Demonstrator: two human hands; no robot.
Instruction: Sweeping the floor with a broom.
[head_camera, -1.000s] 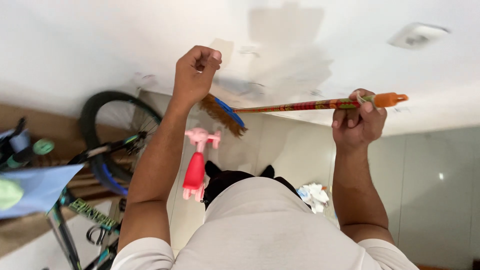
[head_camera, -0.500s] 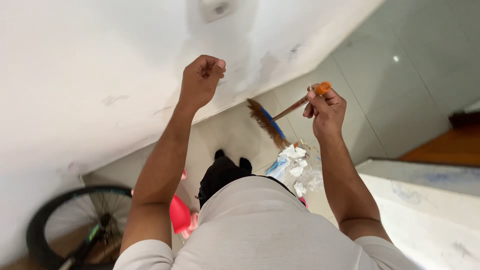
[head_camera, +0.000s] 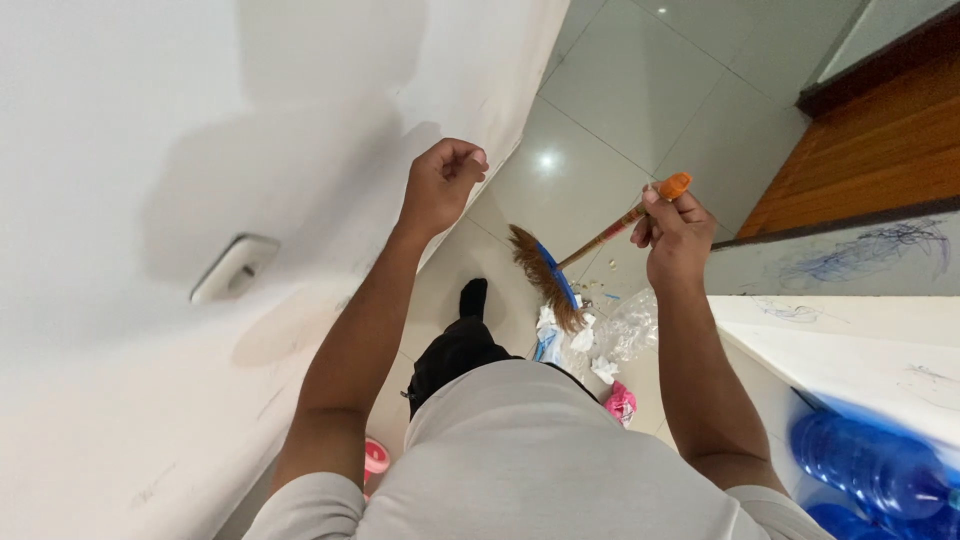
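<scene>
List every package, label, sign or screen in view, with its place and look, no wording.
No signs, screens or printed labels show.
clear plastic wrapper: crumpled on the tiled floor by the broom head.
pink packet: small, crumpled, on the floor nearer the person.
blue water bottles: large, translucent, lower right under the white ledge.

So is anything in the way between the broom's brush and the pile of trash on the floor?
Nothing visible. The right hand grips the broom near its orange end, and the bristles already reach the trash pile of paper scraps and clear plastic on the tile. The left hand is raised near the wall, off the broom.
</scene>
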